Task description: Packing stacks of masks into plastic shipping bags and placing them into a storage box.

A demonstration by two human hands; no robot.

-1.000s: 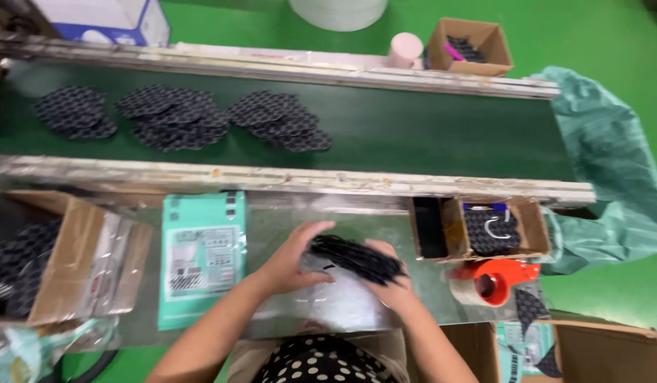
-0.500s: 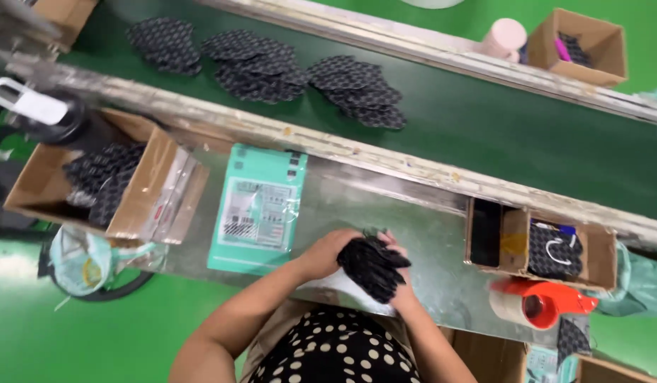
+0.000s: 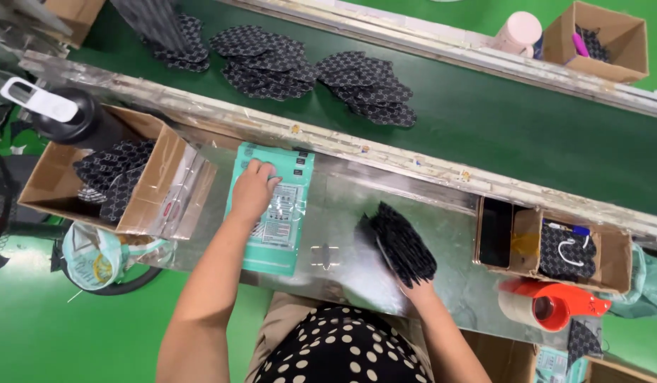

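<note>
Left hand (image 3: 254,188) lies flat, fingers spread a bit, on the top teal pouch (image 3: 272,209) of the stack on the tabletop (image 3: 456,248). Right hand (image 3: 417,287) is closed around a bundle of black patterned masks (image 3: 403,245), held just above the metal, well apart from the pouches. Best bet imo: peel only the top pouch with the fingertips, and keep the bundle squeezed square so nothing fans out. More masks sit in the box (image 3: 55,191) at left and on the belt (image 3: 484,120).
</note>
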